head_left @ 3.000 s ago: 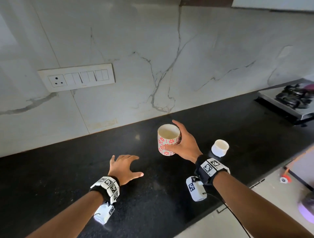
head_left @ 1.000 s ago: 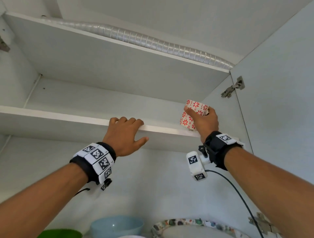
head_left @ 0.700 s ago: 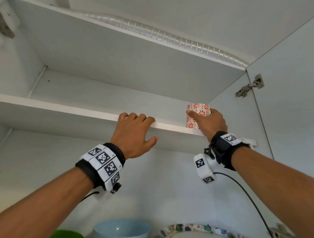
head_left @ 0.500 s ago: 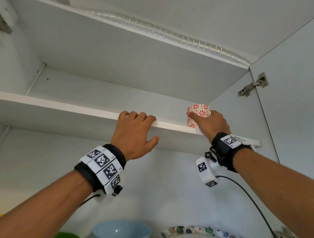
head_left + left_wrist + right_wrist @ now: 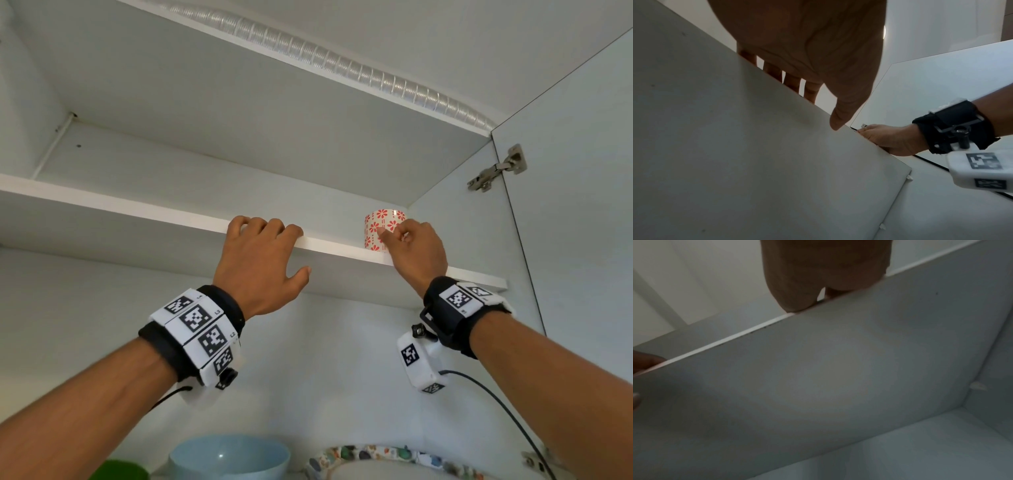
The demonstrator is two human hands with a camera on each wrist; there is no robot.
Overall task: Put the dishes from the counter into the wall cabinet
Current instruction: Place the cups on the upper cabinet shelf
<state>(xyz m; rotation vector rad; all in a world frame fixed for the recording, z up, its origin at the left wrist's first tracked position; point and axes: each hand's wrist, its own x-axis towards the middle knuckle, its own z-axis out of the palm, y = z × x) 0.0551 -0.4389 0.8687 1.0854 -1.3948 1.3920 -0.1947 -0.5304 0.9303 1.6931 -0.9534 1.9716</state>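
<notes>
Up on the cabinet's upper shelf [image 5: 335, 247], the red-flowered cup [image 5: 378, 226] stands upright, its long axis vertical, close to the right end of the shelf and just behind the front edge; you cannot tell from below whether its mouth faces up. Your right hand [image 5: 412, 251] sits right in front of the cup with its fingers loosely bent, the index fingertip at the cup's side; whether it touches is not clear, and the hand is not wrapped around the cup. From your right wrist view the shelf's underside [image 5: 838, 369] hides the cup and most of the fingers. Your left hand [image 5: 260, 267] hooks over the shelf's front edge, to the left of the cup, four fingers [image 5: 791, 81] curled over the top and the thumb [image 5: 844, 110] pressed against the underside. Lower down, on the shelf below, you have a light blue bowl [image 5: 229, 457], a green dish [image 5: 120, 471] at its left and a plate with a patterned rim [image 5: 376, 454] at its right. To your right the cabinet door [image 5: 575, 205] stands open on its hinge [image 5: 496, 169].
</notes>
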